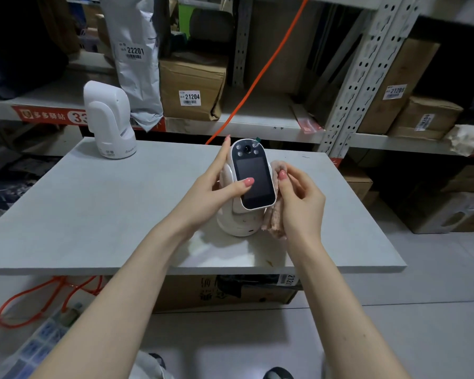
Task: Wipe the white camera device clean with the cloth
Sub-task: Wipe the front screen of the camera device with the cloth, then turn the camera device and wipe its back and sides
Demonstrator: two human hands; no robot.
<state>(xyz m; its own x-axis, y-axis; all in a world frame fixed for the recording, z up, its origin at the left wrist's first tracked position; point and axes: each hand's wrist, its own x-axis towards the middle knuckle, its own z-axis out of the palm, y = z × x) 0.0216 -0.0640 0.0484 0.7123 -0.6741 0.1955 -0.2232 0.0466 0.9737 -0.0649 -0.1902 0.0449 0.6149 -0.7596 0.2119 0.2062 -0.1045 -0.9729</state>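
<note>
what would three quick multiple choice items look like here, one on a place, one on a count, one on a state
1. Where does the second white camera device stand?
A. far left corner of the grey tabletop
B. on the floor
C. on a shelf

2. How many white camera devices are on the tabletop?
A. one
B. two
C. three

3. What is the right hand doing?
A. resting flat on the tabletop
B. pressing the crumpled pinkish cloth to the side of the white camera device with the dark screen
C. lifting a box

Answers: 1 A, it sits upright at the far left corner. 2 B, one held, one apart. 3 B, the cloth is bunched against the device while the left hand steadies it.
</note>
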